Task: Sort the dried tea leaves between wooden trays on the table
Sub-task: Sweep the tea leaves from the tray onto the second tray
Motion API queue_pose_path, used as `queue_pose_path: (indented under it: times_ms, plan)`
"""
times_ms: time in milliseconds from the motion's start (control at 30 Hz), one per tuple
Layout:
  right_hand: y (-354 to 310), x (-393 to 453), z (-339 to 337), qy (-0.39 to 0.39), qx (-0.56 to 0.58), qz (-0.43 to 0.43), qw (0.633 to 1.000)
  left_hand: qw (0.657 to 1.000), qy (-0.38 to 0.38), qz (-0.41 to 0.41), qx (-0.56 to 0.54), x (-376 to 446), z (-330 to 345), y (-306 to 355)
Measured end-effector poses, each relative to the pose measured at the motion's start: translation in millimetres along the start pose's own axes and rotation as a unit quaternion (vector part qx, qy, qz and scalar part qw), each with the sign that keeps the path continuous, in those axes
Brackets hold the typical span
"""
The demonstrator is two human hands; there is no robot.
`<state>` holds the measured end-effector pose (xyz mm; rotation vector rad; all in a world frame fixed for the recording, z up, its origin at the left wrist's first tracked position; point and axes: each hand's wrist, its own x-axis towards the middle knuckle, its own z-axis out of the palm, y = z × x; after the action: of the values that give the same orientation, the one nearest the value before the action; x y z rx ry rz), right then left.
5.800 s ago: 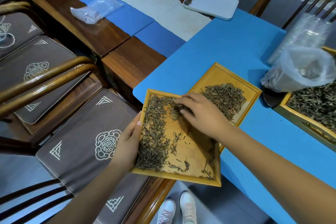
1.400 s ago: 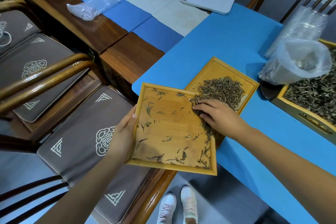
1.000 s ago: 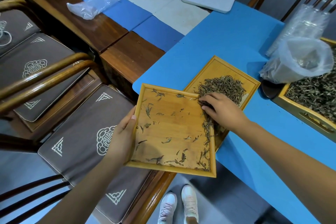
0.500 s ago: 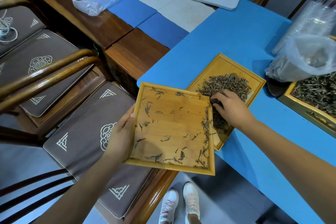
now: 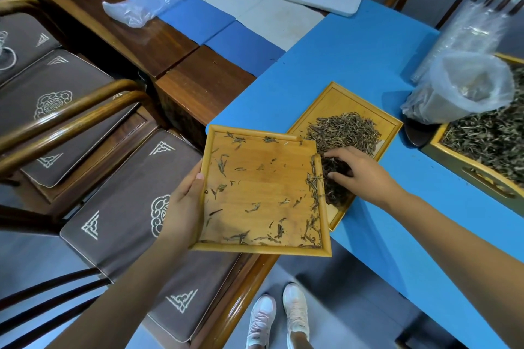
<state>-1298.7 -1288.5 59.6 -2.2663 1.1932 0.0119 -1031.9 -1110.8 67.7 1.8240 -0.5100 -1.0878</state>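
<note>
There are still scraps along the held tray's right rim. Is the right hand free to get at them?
Probably yes: the right hand rests on the tea pile just beside that rim, nothing between.

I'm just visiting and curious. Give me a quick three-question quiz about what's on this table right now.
1. True or false: the tray that the left hand holds is heaped with tea.
2. Where is the right hand? A) in the plastic bag B) on the tea pile in the second tray
3. What colour is the table cover?

Key: 1 false, only scattered leaves; 2 B; 3 blue.
</note>
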Motion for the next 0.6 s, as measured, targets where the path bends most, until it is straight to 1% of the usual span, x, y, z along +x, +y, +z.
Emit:
queue_pose_path:
  times_ms: [133, 200, 267, 400, 500, 600]
  plan:
    - [-4.8, -11.3, -6.3, 0.05, 0.037, -0.011, 0.998, 1.0, -0.006, 0.009, -0.015, 0.3, 4.0, 5.1]
    - [-11.1, -16.8, -9.6, 0.052, 0.053, -0.037, 0.997, 1.0, -0.012, 0.013, -0.009, 1.9, 6.5, 8.2]
    - [-17.5, -22.8, -12.5, 0.026, 0.053, -0.07, 0.996, 1.0, -0.008, 0.013, -0.005, 4.2, 9.1, 11.4]
    - [-24.3, -35.7, -12.5, -0.055, 0.015, -0.127, 0.99, 1.0, -0.002, 0.013, -0.012, 6.7, 16.0, 20.4]
    - [-24.7, -44.7, -8.6, -0.076, -0.029, -0.16, 0.984, 1.0, -0.003, 0.01, -0.024, 7.4, 20.7, 27.7]
    - [-22.7, -47.9, -5.3, -0.074, -0.072, -0.173, 0.979, 0.999, -0.001, 0.001, -0.043, 6.9, 24.2, 33.7]
